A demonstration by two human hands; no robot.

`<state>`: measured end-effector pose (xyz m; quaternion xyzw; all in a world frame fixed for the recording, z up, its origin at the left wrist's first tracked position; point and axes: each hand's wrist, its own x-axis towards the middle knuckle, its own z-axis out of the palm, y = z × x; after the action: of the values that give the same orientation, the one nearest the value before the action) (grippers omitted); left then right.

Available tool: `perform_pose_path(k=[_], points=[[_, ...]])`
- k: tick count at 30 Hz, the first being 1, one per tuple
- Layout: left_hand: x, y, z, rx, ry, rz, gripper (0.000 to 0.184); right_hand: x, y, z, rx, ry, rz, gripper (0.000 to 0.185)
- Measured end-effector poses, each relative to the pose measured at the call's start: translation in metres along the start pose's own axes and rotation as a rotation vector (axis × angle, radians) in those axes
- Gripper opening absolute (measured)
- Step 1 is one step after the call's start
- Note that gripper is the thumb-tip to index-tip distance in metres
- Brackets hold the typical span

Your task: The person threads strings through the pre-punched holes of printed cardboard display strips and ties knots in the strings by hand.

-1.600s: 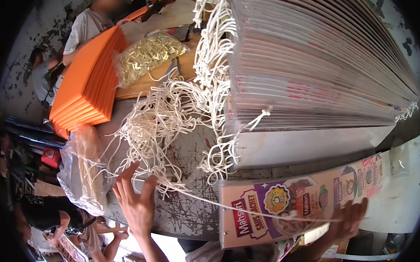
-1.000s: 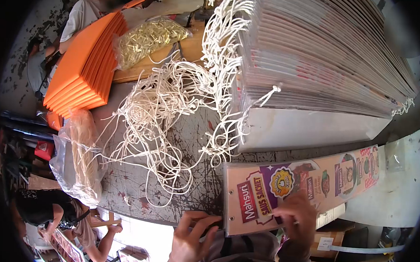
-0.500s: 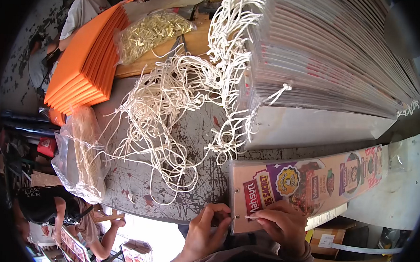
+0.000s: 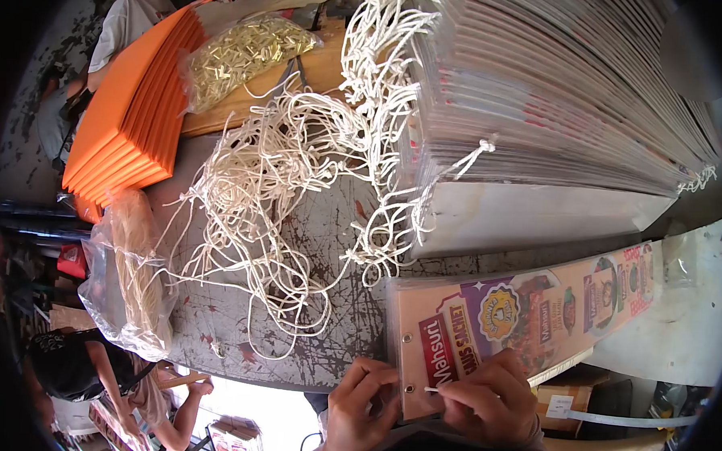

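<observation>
A long printed panel in clear plastic [image 4: 506, 312], with Mahsuri lettering and two metal eyelets along its left end, lies at the table's front edge. My right hand [image 4: 494, 402] rests over its lower part, thumb and forefinger pinching a short white cord end [image 4: 432, 389] beside the lower eyelet [image 4: 409, 389]. At the panel's lower left edge, my left hand [image 4: 361, 404] has its fingers curled together; what lies between them is hidden. A tangled heap of white cords [image 4: 258, 189] is spread on the table beyond my left hand.
A thick stack of plastic-covered panels [image 4: 542, 145] with knotted cords stands behind. Orange folded sheets [image 4: 128, 127], a bag of brass-coloured pieces [image 4: 247, 55], scissors [image 4: 291, 76] and a bag of cord [image 4: 133, 288] lie leftward. Another person [image 4: 120, 384] sits at lower left.
The panel's left end has shifted slightly downward in view. My hands stay at the lower eyelet, with the cord end still pinched on the right. The view has shifted a little.
</observation>
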<state>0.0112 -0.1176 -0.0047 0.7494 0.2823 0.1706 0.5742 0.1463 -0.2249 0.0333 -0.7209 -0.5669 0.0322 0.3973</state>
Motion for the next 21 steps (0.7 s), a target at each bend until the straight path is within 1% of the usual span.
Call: perform_pose_path(k=[2, 3, 4, 5, 8, 9, 11, 13, 15, 17, 18, 20, 21], points=[[-0.001, 0.0, 0.002, 0.046, 0.044, 0.002, 0.019, 0.004, -0.004, 0.003, -0.063, 0.028, -0.018, 0.021], [-0.004, -0.001, 0.0, 0.045, 0.046, -0.001, 0.019, 0.006, -0.007, 0.003, -0.07, -0.021, -0.022, 0.022], [-0.008, -0.003, -0.001, -0.006, 0.022, -0.111, 0.017, 0.007, -0.008, 0.004, -0.077, -0.072, -0.027, 0.023], [-0.01, -0.004, -0.002, -0.058, -0.001, -0.221, 0.015, 0.007, -0.008, 0.004, -0.076, -0.076, -0.03, 0.023], [-0.006, 0.002, -0.004, -0.151, -0.027, -0.245, 0.014, 0.007, -0.007, 0.007, -0.117, -0.103, -0.062, 0.024], [-0.006, 0.002, -0.004, -0.153, -0.024, -0.247, 0.014, 0.005, -0.006, 0.008, -0.131, -0.106, -0.07, 0.024], [-0.006, 0.002, -0.005, -0.101, -0.035, -0.13, 0.016, 0.004, -0.007, 0.009, -0.141, -0.114, -0.075, 0.023], [-0.008, -0.001, -0.005, -0.141, -0.054, -0.151, 0.018, 0.008, -0.012, 0.007, -0.188, -0.169, -0.072, 0.022], [-0.01, -0.004, -0.003, -0.182, -0.071, -0.164, 0.019, 0.009, -0.013, 0.008, -0.195, -0.171, -0.056, 0.022], [-0.013, -0.007, -0.001, -0.388, -0.055, -0.239, 0.019, 0.01, -0.014, 0.008, -0.201, -0.173, -0.044, 0.022], [-0.012, -0.007, -0.001, -0.389, -0.052, -0.237, 0.019, 0.011, -0.014, 0.008, -0.197, -0.188, -0.047, 0.022], [-0.009, -0.007, -0.002, -0.238, -0.113, -0.127, 0.015, 0.011, -0.014, 0.007, -0.193, -0.204, -0.051, 0.022], [-0.009, -0.008, -0.001, -0.239, -0.113, -0.127, 0.015, 0.01, -0.013, 0.006, -0.147, -0.237, 0.019, 0.022]])
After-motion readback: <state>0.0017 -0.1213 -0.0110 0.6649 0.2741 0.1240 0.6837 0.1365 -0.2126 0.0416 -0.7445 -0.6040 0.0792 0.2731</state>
